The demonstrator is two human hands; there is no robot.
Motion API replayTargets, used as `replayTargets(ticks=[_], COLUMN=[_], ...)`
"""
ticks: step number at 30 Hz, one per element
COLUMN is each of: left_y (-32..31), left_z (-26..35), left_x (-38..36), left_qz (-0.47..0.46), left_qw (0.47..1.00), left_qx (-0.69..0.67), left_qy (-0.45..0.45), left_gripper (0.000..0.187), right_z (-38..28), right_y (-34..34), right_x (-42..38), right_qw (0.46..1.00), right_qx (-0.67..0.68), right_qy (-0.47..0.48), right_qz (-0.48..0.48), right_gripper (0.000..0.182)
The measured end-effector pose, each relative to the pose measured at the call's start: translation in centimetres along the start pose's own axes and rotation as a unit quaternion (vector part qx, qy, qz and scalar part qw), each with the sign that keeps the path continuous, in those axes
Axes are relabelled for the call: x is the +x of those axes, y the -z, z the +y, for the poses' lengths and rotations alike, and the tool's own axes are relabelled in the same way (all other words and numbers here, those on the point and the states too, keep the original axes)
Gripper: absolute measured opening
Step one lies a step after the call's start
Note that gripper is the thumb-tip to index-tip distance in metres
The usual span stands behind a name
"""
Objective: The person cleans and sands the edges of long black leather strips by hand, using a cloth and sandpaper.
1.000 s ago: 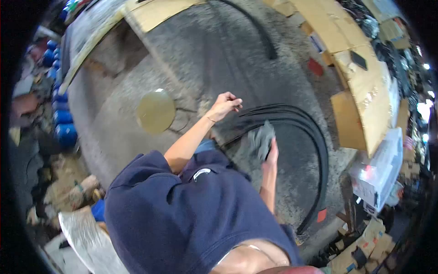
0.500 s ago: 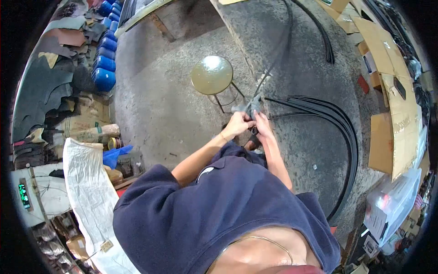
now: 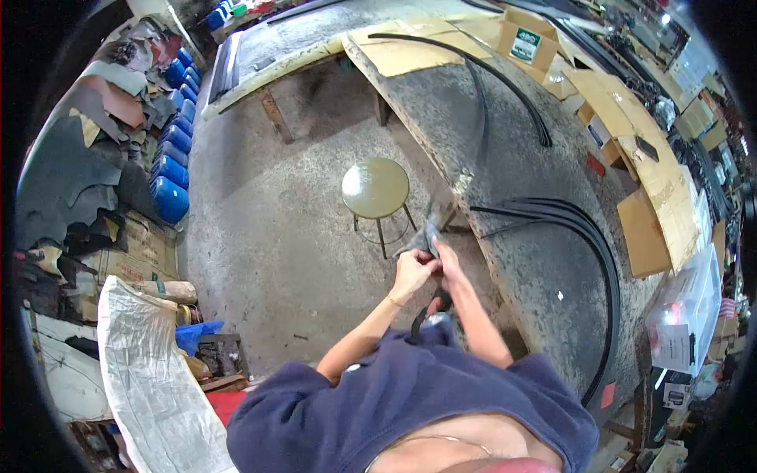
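Observation:
A crumpled grey cloth (image 3: 426,236) is bunched at the fingers of both hands, in front of my body. My left hand (image 3: 413,273) is closed on it with bent fingers. Pressed close beside it, my right hand (image 3: 447,262) is also closed at the cloth. Below the hands, a black strip (image 3: 420,322) hangs down near my waist; where it enters the grip is hidden. Several long black strips (image 3: 579,221) lie in a curved bundle on the worktable (image 3: 520,276) to the right.
A round stool (image 3: 375,188) stands ahead on the concrete floor. More black strips (image 3: 505,79) lie at the table's far end. Cardboard boxes (image 3: 643,229) and a clear plastic bin (image 3: 684,315) line the right side. Blue containers (image 3: 169,199) stand in a row at left.
The view has tilted up, showing more of the far table. Both hands, still together at the cloth, have come off the table's edge to the floor side; the strip running from the cloth across the table no longer shows there.

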State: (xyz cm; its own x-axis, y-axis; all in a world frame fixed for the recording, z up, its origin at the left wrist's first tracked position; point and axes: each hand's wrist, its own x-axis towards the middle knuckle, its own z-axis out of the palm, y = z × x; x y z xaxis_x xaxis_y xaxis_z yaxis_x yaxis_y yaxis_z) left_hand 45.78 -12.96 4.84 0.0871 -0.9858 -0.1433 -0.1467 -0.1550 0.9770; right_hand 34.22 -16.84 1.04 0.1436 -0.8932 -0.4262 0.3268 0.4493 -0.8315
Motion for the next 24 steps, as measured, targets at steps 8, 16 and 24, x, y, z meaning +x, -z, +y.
replayTargets(ticks=[8, 16, 24], left_y=[7.0, 6.1, 12.6], left_z=[0.9, -3.4, 2.8], left_x=[-10.1, -2.7, -7.6], left_qz=[-0.083, 0.067, -0.076], left_qw=[0.99, 0.997, 0.977], left_qx=[0.108, -0.019, 0.194], left_qy=[0.026, 0.039, 0.053], left_gripper=[0.027, 0.042, 0.042], right_z=[-0.3, 0.5, -12.3], right_y=[-3.7, -9.8, -0.8], right_x=[0.0, 1.0, 15.0], right_qw=[0.981, 0.997, 0.97], right_qx=[0.145, 0.066, 0.194], right_qy=[-0.074, -0.012, 0.043], right_qz=[0.106, 0.049, 0.141], right_gripper=[0.028, 0.036, 0.032])
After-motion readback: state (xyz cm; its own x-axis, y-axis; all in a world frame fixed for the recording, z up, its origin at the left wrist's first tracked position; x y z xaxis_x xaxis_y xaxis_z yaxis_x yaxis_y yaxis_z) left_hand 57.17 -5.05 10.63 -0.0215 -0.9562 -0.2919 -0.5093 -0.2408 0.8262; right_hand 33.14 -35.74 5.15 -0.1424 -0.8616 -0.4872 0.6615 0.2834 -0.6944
